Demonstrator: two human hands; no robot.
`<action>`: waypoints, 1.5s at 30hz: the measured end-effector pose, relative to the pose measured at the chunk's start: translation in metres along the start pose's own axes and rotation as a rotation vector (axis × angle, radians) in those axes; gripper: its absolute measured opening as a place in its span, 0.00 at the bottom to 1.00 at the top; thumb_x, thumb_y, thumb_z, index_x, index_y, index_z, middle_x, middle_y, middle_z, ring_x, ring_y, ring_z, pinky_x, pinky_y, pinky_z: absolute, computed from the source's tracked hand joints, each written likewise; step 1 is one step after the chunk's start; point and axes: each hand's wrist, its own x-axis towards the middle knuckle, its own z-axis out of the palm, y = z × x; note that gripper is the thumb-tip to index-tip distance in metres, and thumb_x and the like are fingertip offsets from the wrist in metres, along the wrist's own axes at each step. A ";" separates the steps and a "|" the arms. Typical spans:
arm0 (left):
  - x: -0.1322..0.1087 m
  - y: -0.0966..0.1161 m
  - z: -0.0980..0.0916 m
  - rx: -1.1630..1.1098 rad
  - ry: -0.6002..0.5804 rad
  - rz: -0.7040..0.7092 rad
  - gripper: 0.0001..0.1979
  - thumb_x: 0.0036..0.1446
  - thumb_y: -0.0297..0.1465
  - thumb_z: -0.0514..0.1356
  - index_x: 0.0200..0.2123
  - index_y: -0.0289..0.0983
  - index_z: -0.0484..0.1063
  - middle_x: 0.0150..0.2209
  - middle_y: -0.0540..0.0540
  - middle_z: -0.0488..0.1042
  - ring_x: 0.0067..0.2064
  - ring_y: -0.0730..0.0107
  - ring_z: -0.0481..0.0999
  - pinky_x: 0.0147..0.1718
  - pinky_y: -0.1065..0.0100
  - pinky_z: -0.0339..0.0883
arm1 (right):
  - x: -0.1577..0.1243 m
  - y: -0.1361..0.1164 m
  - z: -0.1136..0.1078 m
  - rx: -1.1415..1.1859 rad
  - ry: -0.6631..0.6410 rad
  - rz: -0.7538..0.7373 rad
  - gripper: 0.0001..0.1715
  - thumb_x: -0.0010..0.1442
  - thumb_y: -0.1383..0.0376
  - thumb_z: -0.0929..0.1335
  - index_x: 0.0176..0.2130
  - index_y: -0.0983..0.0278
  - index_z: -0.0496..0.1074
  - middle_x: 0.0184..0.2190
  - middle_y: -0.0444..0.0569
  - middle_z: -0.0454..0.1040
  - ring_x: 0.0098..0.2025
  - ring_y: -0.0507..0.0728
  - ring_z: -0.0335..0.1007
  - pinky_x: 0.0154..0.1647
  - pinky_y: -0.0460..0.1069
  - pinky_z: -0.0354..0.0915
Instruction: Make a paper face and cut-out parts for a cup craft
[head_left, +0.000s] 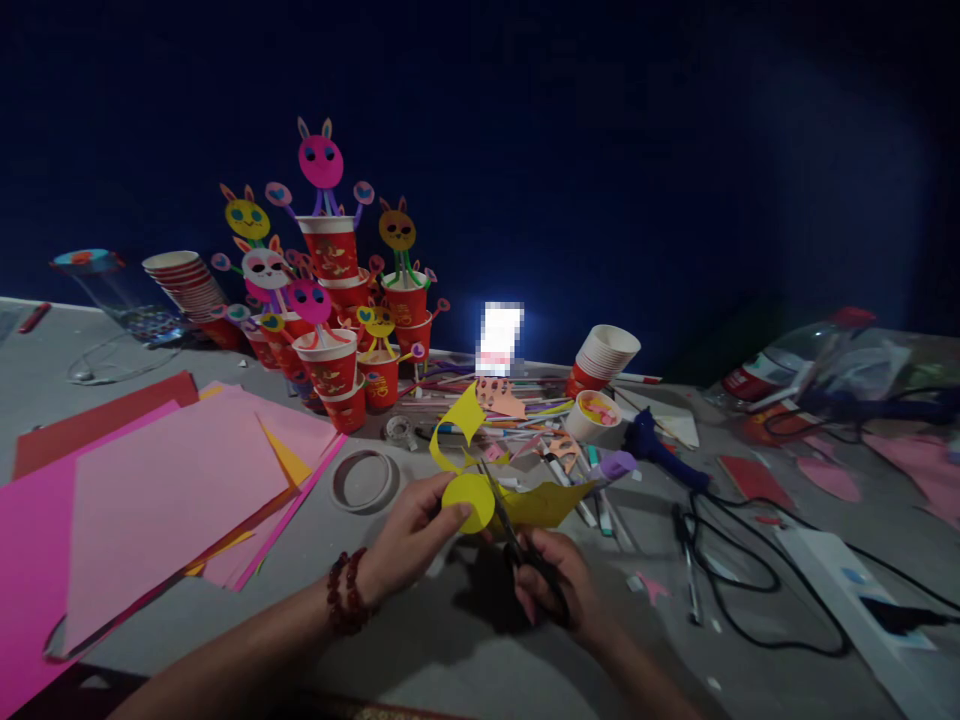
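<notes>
My left hand, with a dark red bead bracelet at the wrist, pinches a round yellow paper disc between thumb and fingers. Black-handled scissors are gripped in my right hand, their blades pointing up and away along the disc's right edge. A curling strip of yellow paper rises behind the disc, and a larger yellow paper piece spreads to the right of the blades. Whether these pieces are still joined to the disc I cannot tell.
Coloured paper sheets cover the left side beside a tape roll. Red paper cups with rabbit figures stand behind. A bright blurred screen is at the back. Right lie a blue glue gun, its black cable and a plastic bottle.
</notes>
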 end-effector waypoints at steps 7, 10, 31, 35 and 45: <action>0.001 -0.001 -0.001 -0.019 -0.008 0.000 0.14 0.64 0.38 0.56 0.40 0.33 0.75 0.34 0.45 0.77 0.36 0.66 0.74 0.37 0.69 0.66 | 0.000 -0.004 -0.001 -0.047 0.000 -0.022 0.36 0.50 0.31 0.63 0.23 0.60 0.61 0.14 0.40 0.63 0.17 0.51 0.58 0.20 0.46 0.53; 0.001 -0.001 -0.002 -0.010 0.000 0.004 0.14 0.64 0.38 0.56 0.39 0.33 0.75 0.34 0.45 0.77 0.36 0.66 0.74 0.37 0.70 0.66 | 0.000 -0.001 0.000 -0.035 -0.004 -0.002 0.36 0.50 0.31 0.64 0.24 0.60 0.61 0.13 0.39 0.63 0.17 0.51 0.58 0.19 0.46 0.53; -0.001 -0.002 -0.003 -0.038 0.016 0.014 0.14 0.64 0.37 0.56 0.42 0.33 0.75 0.33 0.45 0.77 0.35 0.65 0.75 0.37 0.69 0.67 | 0.000 0.000 -0.003 -0.035 0.012 -0.018 0.37 0.48 0.31 0.65 0.23 0.60 0.60 0.12 0.38 0.60 0.15 0.49 0.55 0.17 0.45 0.51; 0.000 -0.005 -0.003 -0.041 0.015 0.027 0.13 0.65 0.37 0.56 0.41 0.33 0.75 0.33 0.45 0.77 0.35 0.66 0.74 0.37 0.69 0.66 | 0.000 0.002 -0.004 -0.048 0.017 -0.019 0.36 0.49 0.31 0.65 0.23 0.60 0.61 0.12 0.38 0.60 0.15 0.49 0.54 0.17 0.45 0.50; 0.004 0.017 -0.013 0.166 -0.157 0.102 0.15 0.68 0.34 0.51 0.36 0.33 0.75 0.33 0.46 0.75 0.35 0.68 0.73 0.38 0.70 0.63 | -0.001 -0.009 -0.005 0.018 -0.026 0.064 0.37 0.45 0.31 0.67 0.24 0.59 0.57 0.13 0.37 0.61 0.16 0.49 0.56 0.17 0.44 0.52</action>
